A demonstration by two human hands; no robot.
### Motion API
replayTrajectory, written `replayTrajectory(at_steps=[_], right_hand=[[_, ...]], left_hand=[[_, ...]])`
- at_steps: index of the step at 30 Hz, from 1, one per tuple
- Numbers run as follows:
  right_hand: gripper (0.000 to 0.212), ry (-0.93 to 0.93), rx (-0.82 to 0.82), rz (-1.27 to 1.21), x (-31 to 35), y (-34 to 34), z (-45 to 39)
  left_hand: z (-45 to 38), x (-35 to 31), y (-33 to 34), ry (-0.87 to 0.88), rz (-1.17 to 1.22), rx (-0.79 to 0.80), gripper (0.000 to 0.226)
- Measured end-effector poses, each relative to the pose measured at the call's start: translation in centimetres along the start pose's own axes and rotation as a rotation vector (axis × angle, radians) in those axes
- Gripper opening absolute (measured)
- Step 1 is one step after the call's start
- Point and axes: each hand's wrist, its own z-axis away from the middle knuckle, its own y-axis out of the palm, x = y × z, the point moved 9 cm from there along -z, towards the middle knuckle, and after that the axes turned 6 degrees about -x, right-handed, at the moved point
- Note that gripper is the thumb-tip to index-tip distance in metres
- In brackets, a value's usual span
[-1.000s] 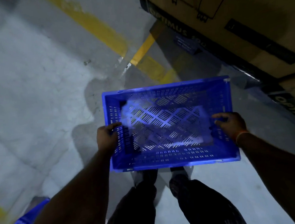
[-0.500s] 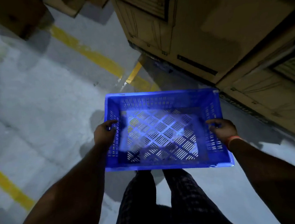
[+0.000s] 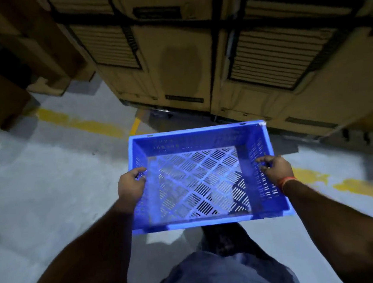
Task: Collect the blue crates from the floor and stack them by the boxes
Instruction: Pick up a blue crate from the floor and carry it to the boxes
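Above the grey concrete floor (image 3: 50,198), near the tall brown cardboard boxes (image 3: 174,63), an empty blue perforated plastic crate (image 3: 198,181) is hanging level between two hands. Left hand (image 3: 130,188) is curling its fingers over the left side wall; right hand (image 3: 275,170) is clamping the right wall likewise. It is probably handling as light and stiff, though smooth; gripping opposite rims at mid-length is likely keeping it balanced.
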Motion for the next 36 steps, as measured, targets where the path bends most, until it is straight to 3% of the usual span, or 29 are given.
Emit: replayTrajectory(at_steps=[12, 23, 29, 36], right_hand=[[0.034, 0.292, -0.238, -0.102, -26.1, -15.8, 16.8], [0.033, 0.353, -0.362, -0.105, -52.9, -32.2, 26.7], [0.035, 0.4, -0.344, -0.073, -63.7, -39.5, 27.0], [0.033, 0.463, -0.26, -0.05, -74.9, -41.9, 21.3]], left_hand=[[17.0, -17.3, 13.8, 0.319, -0.064, 0.266, 0.031], [40.1, -32.0, 30.5, 0.486, -0.142, 0.278, 0.025], [48.4, -37.4, 38.8, 0.48, -0.143, 0.305, 0.026], [51.3, -42.5, 50.9, 0.435, -0.145, 0.323, 0.029]])
